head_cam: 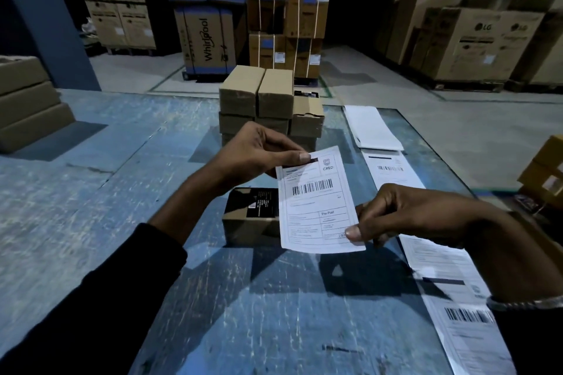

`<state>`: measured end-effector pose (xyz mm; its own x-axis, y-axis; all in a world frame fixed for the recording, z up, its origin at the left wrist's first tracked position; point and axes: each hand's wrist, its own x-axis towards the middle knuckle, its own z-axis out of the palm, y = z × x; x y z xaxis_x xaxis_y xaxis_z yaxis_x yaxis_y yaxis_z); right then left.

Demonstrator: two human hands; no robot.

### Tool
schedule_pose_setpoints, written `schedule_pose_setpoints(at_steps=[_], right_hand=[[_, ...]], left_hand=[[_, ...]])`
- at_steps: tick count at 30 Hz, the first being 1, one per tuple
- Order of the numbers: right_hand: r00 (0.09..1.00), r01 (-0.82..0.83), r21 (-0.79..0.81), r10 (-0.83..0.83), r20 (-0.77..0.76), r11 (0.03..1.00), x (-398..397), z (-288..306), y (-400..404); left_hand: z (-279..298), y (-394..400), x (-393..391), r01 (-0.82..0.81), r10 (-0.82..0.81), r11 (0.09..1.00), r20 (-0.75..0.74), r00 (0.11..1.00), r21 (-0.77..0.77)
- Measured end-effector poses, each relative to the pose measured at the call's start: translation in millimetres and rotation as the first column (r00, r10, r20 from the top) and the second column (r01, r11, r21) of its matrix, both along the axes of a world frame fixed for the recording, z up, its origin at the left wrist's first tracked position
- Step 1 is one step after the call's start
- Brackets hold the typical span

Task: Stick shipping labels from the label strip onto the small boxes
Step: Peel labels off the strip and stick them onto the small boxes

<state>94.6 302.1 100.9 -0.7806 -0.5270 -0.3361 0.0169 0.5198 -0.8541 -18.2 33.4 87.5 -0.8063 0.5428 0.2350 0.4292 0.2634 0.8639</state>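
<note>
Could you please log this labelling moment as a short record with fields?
left hand: pinches the top edge of the label
right hand: pinches the label's lower right corner
label: held in the air, printed side up, not yet stuck
target box: single small box on the blue table, partly behind the label
box stack: farther back on the table
label strip: lying along the table's right side

Worn blue-painted table surface (pixel 91 192) extends below and around the grip. Tall brown cardboard appliance cartons (pixel 207 39) stand well beyond it on grey concrete floor (pixel 426 119); more cartons (pixel 475 42) far right.
</note>
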Motion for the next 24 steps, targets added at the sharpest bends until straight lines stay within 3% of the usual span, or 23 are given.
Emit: schedule_pose_setpoints(at_steps=[10, 24], right_hand=[[0.993, -0.083, -0.043, 0.086, 0.082, 0.996, -13.0, -21.1, 7.5], [0.981, -0.009, -0.018, 0.012, 0.191, 1.0, -18.0, -33.9, 1.3]], left_hand=[[-19.3, 2.2, -8.4, 0.033, -0.036, 0.998, 0.081, 0.996, 0.047], [-24.2, 1.0, -11.6, 0.005, -0.003, 1.0, 0.087, 0.996, -0.028]])
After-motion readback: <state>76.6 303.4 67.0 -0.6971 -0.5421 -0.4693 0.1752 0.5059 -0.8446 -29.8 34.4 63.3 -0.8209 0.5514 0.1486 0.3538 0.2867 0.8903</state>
